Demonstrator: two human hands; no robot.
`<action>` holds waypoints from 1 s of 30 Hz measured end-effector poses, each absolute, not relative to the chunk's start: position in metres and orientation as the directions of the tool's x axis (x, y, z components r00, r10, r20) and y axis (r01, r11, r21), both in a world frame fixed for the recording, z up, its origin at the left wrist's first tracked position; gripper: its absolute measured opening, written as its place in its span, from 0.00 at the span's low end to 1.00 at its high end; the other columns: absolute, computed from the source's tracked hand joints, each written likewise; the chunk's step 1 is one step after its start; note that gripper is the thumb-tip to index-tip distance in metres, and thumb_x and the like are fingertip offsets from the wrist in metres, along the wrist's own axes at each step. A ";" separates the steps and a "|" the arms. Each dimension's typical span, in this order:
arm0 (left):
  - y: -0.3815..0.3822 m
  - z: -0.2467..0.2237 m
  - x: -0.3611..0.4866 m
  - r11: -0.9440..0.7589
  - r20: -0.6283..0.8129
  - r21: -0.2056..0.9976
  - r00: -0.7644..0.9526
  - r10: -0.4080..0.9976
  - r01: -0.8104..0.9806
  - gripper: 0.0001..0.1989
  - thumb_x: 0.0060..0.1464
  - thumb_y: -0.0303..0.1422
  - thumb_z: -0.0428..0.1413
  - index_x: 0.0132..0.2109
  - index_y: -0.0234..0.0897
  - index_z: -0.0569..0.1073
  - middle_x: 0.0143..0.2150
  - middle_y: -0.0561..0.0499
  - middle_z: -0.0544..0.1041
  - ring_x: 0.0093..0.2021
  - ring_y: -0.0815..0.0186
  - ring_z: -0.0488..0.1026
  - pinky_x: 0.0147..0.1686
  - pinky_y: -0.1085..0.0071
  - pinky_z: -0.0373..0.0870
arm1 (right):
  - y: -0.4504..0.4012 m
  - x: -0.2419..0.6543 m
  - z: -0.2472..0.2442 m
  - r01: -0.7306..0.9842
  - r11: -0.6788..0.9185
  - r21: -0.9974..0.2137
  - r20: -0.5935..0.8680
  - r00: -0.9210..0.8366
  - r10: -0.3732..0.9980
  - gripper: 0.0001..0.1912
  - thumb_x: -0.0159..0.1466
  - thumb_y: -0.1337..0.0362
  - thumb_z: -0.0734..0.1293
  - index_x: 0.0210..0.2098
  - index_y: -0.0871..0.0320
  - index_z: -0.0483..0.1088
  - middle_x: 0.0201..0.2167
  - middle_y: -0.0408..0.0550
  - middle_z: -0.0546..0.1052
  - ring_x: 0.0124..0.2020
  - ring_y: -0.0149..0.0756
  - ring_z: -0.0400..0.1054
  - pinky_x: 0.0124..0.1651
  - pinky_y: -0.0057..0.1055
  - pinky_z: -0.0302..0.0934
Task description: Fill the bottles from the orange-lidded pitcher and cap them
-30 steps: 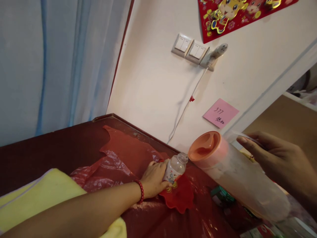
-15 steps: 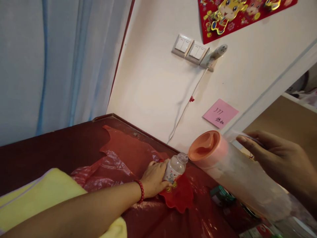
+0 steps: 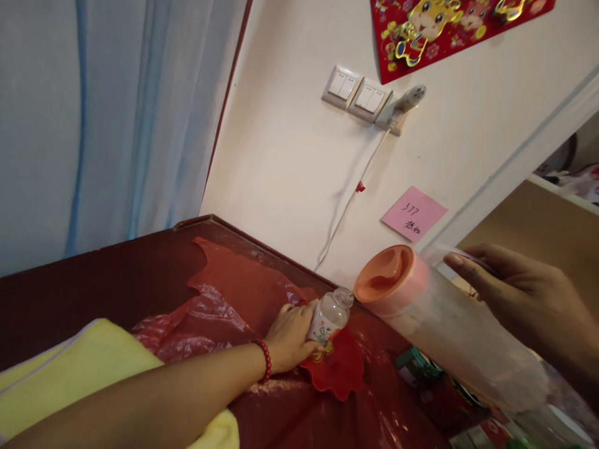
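Observation:
My left hand, with a red bead bracelet at the wrist, is closed round a small clear glass bottle with a printed picture on its side. The bottle is uncapped and tilts to the right, above a red scalloped dish. My right hand grips the handle of a frosted plastic pitcher with an orange lid. The pitcher is tipped far over to the left, its lid edge at the bottle's mouth. Whether liquid is running between them I cannot make out.
A crumpled red plastic bag and a yellow cloth lie on the dark red table. Tins and jars stand beneath the pitcher at lower right. A white cord hangs along the wall from a socket.
Both hands, the bottle and the pitcher hold nearly the same pose. The whole view has shifted very slightly.

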State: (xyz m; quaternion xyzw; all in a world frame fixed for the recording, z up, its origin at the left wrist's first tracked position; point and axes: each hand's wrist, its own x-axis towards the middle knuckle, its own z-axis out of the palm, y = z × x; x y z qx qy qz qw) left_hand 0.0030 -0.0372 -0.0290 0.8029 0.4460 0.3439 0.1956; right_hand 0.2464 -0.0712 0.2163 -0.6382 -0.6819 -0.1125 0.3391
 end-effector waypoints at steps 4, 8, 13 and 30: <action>-0.037 -0.029 0.003 -0.514 0.362 0.611 0.365 0.858 0.603 0.40 0.50 0.39 0.65 0.66 0.45 0.55 0.59 0.46 0.74 0.58 0.54 0.71 0.60 0.57 0.59 | -0.070 0.245 0.216 0.950 0.168 -0.265 0.615 0.032 0.788 0.31 0.52 0.31 0.64 0.36 0.50 0.77 0.27 0.43 0.78 0.28 0.40 0.68 0.31 0.36 0.59; -0.037 -0.028 0.003 -0.516 0.368 0.618 0.362 0.857 0.593 0.40 0.50 0.39 0.65 0.66 0.45 0.56 0.58 0.46 0.75 0.58 0.54 0.71 0.60 0.57 0.58 | -0.070 0.247 0.214 0.950 0.155 -0.270 0.605 0.042 0.795 0.30 0.53 0.31 0.65 0.37 0.48 0.77 0.27 0.41 0.77 0.29 0.38 0.67 0.31 0.36 0.58; -0.037 -0.029 0.003 -0.521 0.372 0.618 0.365 0.854 0.589 0.40 0.50 0.39 0.65 0.66 0.46 0.56 0.59 0.46 0.74 0.58 0.53 0.71 0.60 0.57 0.59 | -0.070 0.248 0.215 0.953 0.147 -0.266 0.607 0.047 0.794 0.31 0.52 0.30 0.64 0.37 0.48 0.77 0.26 0.41 0.76 0.27 0.38 0.67 0.30 0.36 0.58; -0.037 -0.028 0.003 -0.500 0.337 0.612 0.369 0.866 0.613 0.40 0.51 0.40 0.64 0.66 0.45 0.55 0.60 0.45 0.74 0.59 0.54 0.70 0.61 0.57 0.58 | -0.068 0.250 0.217 0.959 0.145 -0.244 0.596 0.030 0.802 0.30 0.54 0.30 0.64 0.38 0.48 0.77 0.25 0.41 0.76 0.26 0.37 0.68 0.29 0.36 0.59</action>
